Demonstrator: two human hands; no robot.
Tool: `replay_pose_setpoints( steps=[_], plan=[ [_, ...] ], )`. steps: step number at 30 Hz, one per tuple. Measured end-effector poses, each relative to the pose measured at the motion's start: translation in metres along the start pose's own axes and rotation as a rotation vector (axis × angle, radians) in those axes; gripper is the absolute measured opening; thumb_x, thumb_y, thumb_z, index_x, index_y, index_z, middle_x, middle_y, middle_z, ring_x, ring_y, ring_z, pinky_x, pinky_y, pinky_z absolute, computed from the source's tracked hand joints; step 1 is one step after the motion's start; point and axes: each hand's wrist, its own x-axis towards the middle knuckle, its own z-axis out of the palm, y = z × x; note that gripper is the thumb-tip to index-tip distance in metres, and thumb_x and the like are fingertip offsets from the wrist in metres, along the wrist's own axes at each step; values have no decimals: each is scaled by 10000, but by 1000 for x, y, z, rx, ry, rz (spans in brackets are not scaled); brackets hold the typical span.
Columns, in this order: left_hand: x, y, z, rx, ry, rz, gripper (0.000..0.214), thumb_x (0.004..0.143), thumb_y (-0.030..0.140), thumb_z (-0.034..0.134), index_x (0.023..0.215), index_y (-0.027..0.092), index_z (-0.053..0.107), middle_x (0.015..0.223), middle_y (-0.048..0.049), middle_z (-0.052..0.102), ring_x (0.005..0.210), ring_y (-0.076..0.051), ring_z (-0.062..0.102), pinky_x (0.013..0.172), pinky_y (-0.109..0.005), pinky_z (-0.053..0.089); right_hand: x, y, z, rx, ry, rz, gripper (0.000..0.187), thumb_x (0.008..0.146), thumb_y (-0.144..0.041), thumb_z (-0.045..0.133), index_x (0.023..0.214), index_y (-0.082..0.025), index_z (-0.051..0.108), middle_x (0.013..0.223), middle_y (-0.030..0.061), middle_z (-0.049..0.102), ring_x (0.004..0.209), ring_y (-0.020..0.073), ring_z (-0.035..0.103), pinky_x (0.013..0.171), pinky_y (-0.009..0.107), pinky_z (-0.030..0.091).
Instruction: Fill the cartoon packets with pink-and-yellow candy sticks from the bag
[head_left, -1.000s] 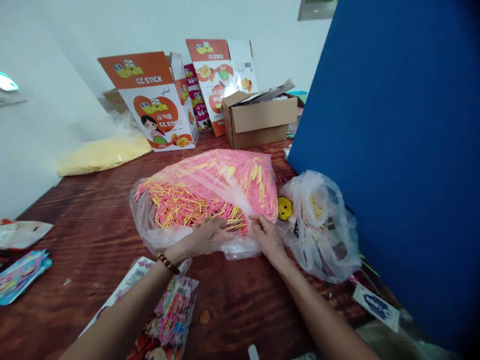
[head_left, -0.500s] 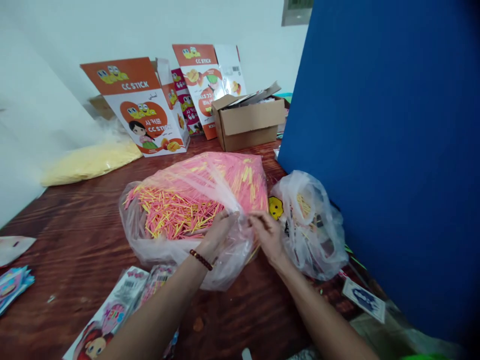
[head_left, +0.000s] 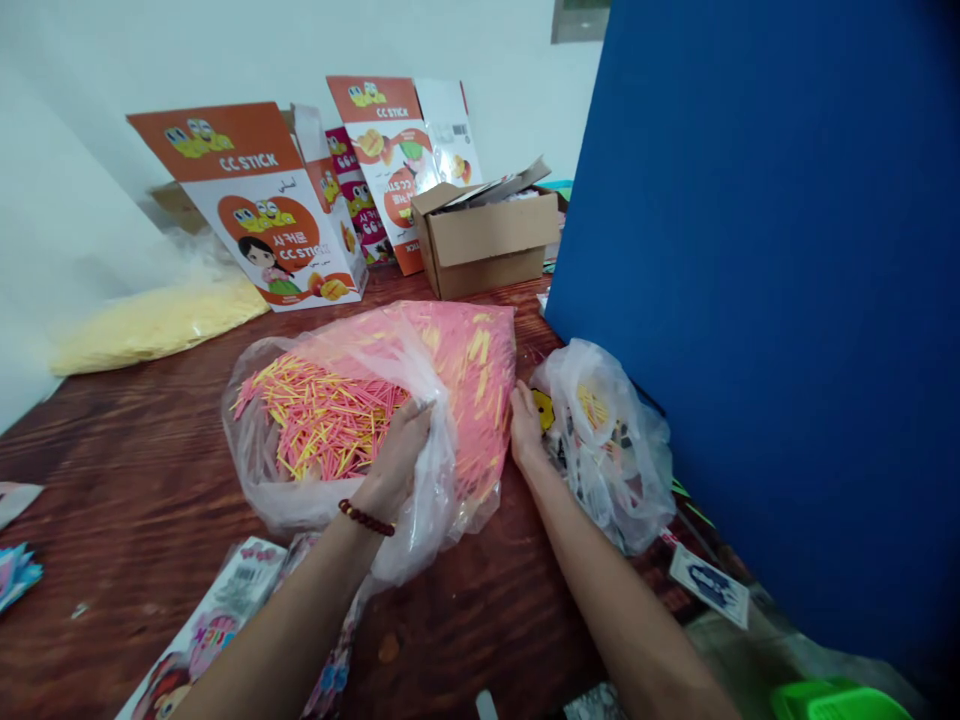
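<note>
A large clear plastic bag (head_left: 431, 500) lies on the table, bulging with thin pink and yellow sticks (head_left: 322, 410). Its mouth gapes at the left, where the loose sticks show. My left hand (head_left: 403, 445), with a beaded bracelet at the wrist, is closed on the bunched plastic film at the bag's middle. Against the bag's right side rests my right hand (head_left: 526, 425), its fingers stretched out and holding nothing. Just right of that hand stands a white translucent carrier bag (head_left: 622, 440) with some pale sticks inside.
Printed cartons (head_left: 281, 215) and an open brown box (head_left: 495, 240) stand at the back. A bag of yellow material (head_left: 157, 325) lies at the left. A blue panel (head_left: 750, 300) bounds the right side. Printed packets (head_left: 217, 620) lie in front at the left.
My hands have moved apart from the bag's gathered film. The left hand has drawn the film leftward; the right has let go and now lies along the bag's right side.
</note>
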Motion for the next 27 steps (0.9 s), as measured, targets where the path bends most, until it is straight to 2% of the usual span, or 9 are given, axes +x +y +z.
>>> replay_pose_setpoints(
  steps=[6, 9, 14, 16, 19, 21, 23, 25, 27],
  plan=[
    [-10, 27, -6, 110, 1, 54, 267, 676, 322, 745, 703, 172, 525, 506, 87, 499, 412, -47, 416, 444, -165, 340, -29, -20, 61, -28, 9, 139, 674, 958, -465, 291, 1552, -152, 234, 1657, 107, 133, 1527, 193, 92, 1233, 459, 106],
    [-15, 35, -12, 209, -3, 96, 276, 686, 345, 733, 709, 181, 512, 526, 85, 487, 433, -55, 404, 441, -166, 326, -45, -29, 90, -49, 17, 197, 706, 970, -446, 251, 1570, -96, 122, 1664, 130, 16, 1534, 215, -35, 1235, 500, 42],
    [-29, 44, -38, 459, 37, 193, 317, 666, 377, 744, 667, 184, 492, 562, 64, 463, 475, -71, 391, 428, -172, 299, -76, -44, 126, -64, 25, 210, 696, 989, -392, 223, 1569, -81, -4, 1656, 152, -77, 1513, 250, -173, 1207, 598, 1],
    [-34, 45, -49, 529, 65, 224, 318, 686, 391, 726, 657, 187, 483, 564, 60, 451, 474, -72, 369, 423, -175, 289, -87, -48, 133, -93, -9, 223, 692, 991, -381, 220, 1570, -108, -42, 1655, 152, -77, 1514, 267, -163, 1192, 632, 11],
    [-41, 38, -57, 546, 108, 212, 287, 760, 409, 662, 696, 201, 475, 542, 75, 400, 442, -72, 312, 403, -180, 253, -96, -51, 126, -98, -79, 210, 696, 976, -381, 272, 1575, -124, 32, 1657, 151, -11, 1529, 272, -47, 1208, 591, 76],
    [-43, 28, -52, 515, 140, 216, 272, 809, 415, 616, 720, 208, 464, 543, 83, 375, 441, -74, 297, 410, -182, 257, -94, -49, 110, -78, -111, 205, 675, 949, -370, 341, 1555, -113, 189, 1645, 163, 104, 1523, 260, 81, 1220, 515, 152],
    [-43, 13, -39, 487, 167, 254, 263, 846, 415, 576, 737, 209, 454, 583, 71, 412, 485, -84, 360, 461, -189, 326, -86, -44, 84, -60, -140, 196, 581, 927, -362, 387, 1471, -160, 400, 1586, 149, 302, 1471, 241, 266, 1197, 466, 243],
    [-41, -6, -24, 525, 163, 283, 205, 875, 391, 540, 807, 206, 485, 704, 26, 532, 642, -127, 516, 608, -231, 455, -74, -41, 53, 20, -186, 205, 478, 919, -379, 409, 1333, -186, 551, 1432, 140, 521, 1347, 240, 455, 1105, 446, 387],
    [-40, -29, -10, 628, 135, 306, 211, 908, 339, 483, 1039, 181, 534, 981, -65, 644, 931, -200, 604, 848, -330, 503, -63, -44, 20, 106, -252, 266, 463, 938, -447, 387, 1290, -207, 566, 1333, 127, 608, 1208, 243, 571, 928, 422, 516]
  ],
)
